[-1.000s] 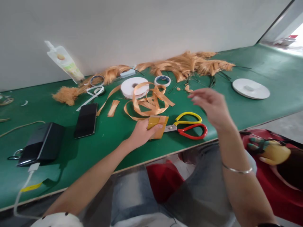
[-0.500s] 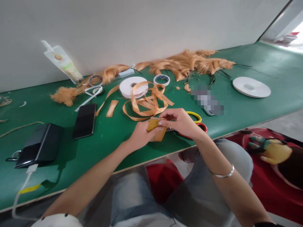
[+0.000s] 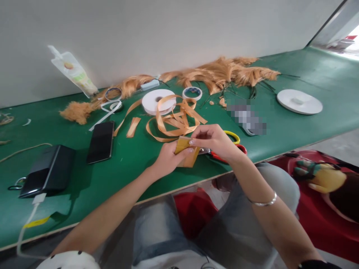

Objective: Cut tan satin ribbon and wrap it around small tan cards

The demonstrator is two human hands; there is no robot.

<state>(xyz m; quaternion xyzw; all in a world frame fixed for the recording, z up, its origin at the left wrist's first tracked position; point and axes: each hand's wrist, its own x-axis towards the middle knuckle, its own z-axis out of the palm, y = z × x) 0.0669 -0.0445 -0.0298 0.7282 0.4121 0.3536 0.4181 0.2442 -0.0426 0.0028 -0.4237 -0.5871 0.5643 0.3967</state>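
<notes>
My left hand (image 3: 167,160) is closed on a flat, golden-orange piece of folded ribbon (image 3: 188,161), its thumb lying across the front. At the upper right edge of that piece, thumb and fingers of my right hand (image 3: 212,141) pinch the ribbon. Partly under my right hand lie scissors (image 3: 243,149) with a red and a yellow handle loop. Just beyond both hands is a loose tangle of orange ribbon (image 3: 179,130), which runs left beside a white spool (image 3: 158,101). A short cut strip of ribbon (image 3: 133,127) lies farther left.
On the green table (image 3: 134,172) are a black phone (image 3: 100,142), a dark box-shaped device (image 3: 47,172) with a white cable, tape rolls (image 3: 192,93), and a white disc (image 3: 299,101). Orange fibre bunches (image 3: 221,74) line the wall beside a leaning pouch (image 3: 73,73). A blurred object (image 3: 246,118) lies right.
My right hand has shifted slightly up along the ribbon's edge, and more of the scissors' metal shows beneath it. My left hand keeps its hold. The view has moved slightly.
</notes>
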